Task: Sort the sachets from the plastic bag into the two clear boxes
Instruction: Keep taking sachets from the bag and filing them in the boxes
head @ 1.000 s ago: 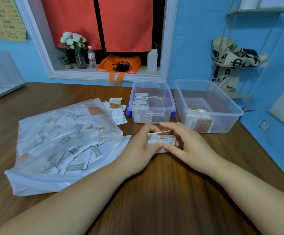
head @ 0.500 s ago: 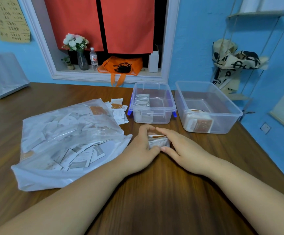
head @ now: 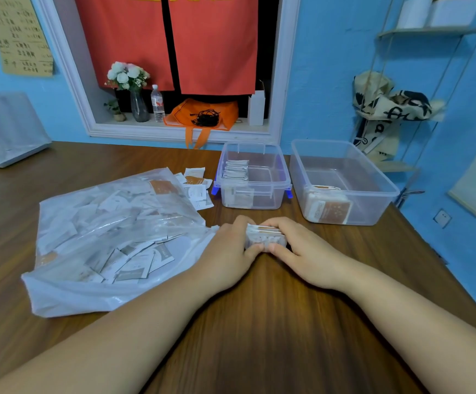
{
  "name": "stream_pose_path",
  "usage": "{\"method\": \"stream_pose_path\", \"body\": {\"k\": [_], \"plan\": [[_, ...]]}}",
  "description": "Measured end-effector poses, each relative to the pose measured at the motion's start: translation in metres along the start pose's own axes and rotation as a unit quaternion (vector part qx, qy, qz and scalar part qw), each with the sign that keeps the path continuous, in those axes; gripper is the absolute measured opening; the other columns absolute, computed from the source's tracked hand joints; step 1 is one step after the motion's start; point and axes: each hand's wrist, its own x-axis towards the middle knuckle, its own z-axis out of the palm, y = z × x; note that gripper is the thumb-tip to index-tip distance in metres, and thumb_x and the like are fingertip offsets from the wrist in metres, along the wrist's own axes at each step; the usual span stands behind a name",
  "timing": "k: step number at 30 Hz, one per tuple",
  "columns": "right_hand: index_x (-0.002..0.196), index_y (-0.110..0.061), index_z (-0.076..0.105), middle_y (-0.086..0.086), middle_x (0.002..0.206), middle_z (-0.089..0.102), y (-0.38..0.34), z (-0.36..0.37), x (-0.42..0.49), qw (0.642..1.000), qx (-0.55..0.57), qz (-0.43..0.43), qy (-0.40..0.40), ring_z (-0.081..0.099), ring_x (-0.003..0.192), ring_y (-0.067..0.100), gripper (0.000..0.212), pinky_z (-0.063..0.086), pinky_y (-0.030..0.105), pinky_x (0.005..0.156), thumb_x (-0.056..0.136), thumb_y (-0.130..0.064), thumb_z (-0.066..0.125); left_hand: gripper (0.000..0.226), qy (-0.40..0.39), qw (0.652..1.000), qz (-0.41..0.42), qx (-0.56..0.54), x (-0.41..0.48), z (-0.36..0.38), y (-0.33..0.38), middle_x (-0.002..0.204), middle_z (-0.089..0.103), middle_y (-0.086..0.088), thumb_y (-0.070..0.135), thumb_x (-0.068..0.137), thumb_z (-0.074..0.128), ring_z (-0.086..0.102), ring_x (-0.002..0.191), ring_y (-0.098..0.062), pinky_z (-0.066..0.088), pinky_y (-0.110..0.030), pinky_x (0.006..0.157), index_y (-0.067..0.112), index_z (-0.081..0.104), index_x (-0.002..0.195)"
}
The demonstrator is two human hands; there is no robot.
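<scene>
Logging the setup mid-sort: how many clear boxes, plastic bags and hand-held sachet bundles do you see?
Clear boxes: 2
Plastic bag: 1
Sachet bundle: 1
Total: 4

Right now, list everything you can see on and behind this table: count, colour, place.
clear plastic bag of sachets: one, translucent white, table's left side
loose paper sachets: several, white and orange, between bag and smaller box
smaller clear plastic box: one, blue clips, far centre, holds white sachets
larger clear plastic box: one, right of the smaller, holds orange-and-white sachets
stack of sachets: one, white and orange, between both hands
brown wooden table: one, under everything
glass vase of white flowers: one, window ledge
plastic water bottle: one, clear, beside vase
orange fabric bag: one, ledge
left hand: grips stack's left end
right hand: grips stack's right end
</scene>
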Motion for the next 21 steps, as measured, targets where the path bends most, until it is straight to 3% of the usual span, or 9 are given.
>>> {"method": "stream_pose_path", "body": {"k": [4, 8, 12, 14, 17, 21], "plan": [[0.123, -0.027, 0.048, -0.016, 0.114, 0.051, -0.003, -0.01, 0.001, 1.0, 0.001, -0.008, 0.02, 0.049, 0.099, -0.005, 0.031, 0.039, 0.009, 0.082, 0.093, -0.026, 0.055, 0.027, 0.003, 1.0, 0.015, -0.019, -0.003, -0.008, 0.007, 0.107, 0.059, 0.0, 0.031, 0.092, 0.055, 0.053, 0.094, -0.013, 0.044, -0.029, 0.08, 0.021, 0.045, 0.115], [0.114, -0.03, 0.051, -0.02, 0.102, 0.054, -0.008, -0.037, 0.0, 0.999, -0.001, -0.027, 0.021, 0.053, 0.093, -0.004, 0.028, 0.045, 0.013, 0.077, 0.088, -0.027, 0.063, 0.022, 0.023, 0.998, 0.055, -0.022, -0.001, -0.02, 0.025, 0.106, 0.059, 0.006, 0.031, 0.092, 0.055, 0.057, 0.096, -0.01, 0.049, -0.03, 0.082, 0.024, 0.044, 0.11], [0.106, -0.032, 0.051, -0.019, 0.099, 0.058, -0.006, -0.081, 0.001, 0.999, -0.012, -0.042, 0.012, 0.056, 0.091, 0.0, 0.028, 0.047, 0.019, 0.077, 0.085, -0.025, 0.067, 0.03, 0.053, 0.994, 0.089, -0.025, 0.013, -0.027, 0.055, 0.112, 0.06, 0.003, 0.031, 0.092, 0.056, 0.059, 0.098, -0.012, 0.052, -0.033, 0.084, 0.022, 0.041, 0.116], [0.103, -0.037, 0.05, -0.022, 0.097, 0.057, 0.0, -0.102, 0.002, 0.998, -0.02, -0.05, 0.025, 0.054, 0.089, -0.006, 0.029, 0.044, 0.014, 0.074, 0.084, -0.023, 0.067, 0.035, 0.072, 0.992, 0.099, -0.036, 0.027, -0.027, 0.07, 0.116, 0.061, 0.001, 0.03, 0.091, 0.057, 0.059, 0.101, -0.013, 0.052, -0.034, 0.085, 0.02, 0.04, 0.121], [0.107, -0.036, 0.049, -0.025, 0.097, 0.056, 0.013, -0.126, 0.008, 0.998, -0.033, -0.05, 0.034, 0.053, 0.086, -0.011, 0.031, 0.041, 0.008, 0.073, 0.086, -0.021, 0.065, 0.036, 0.089, 0.989, 0.104, -0.052, 0.054, -0.018, 0.086, 0.113, 0.062, -0.001, 0.028, 0.09, 0.06, 0.059, 0.1, -0.016, 0.05, -0.039, 0.085, 0.018, 0.042, 0.119], [0.111, -0.032, 0.05, -0.023, 0.097, 0.056, 0.044, -0.148, 0.026, 0.999, -0.029, -0.026, 0.029, 0.053, 0.083, -0.013, 0.031, 0.041, 0.005, 0.072, 0.088, -0.018, 0.064, 0.044, 0.137, 0.985, 0.093, -0.043, 0.084, -0.001, 0.09, 0.116, 0.06, 0.001, 0.031, 0.086, 0.065, 0.054, 0.11, -0.016, 0.045, -0.033, 0.091, 0.018, 0.046, 0.123]]}}
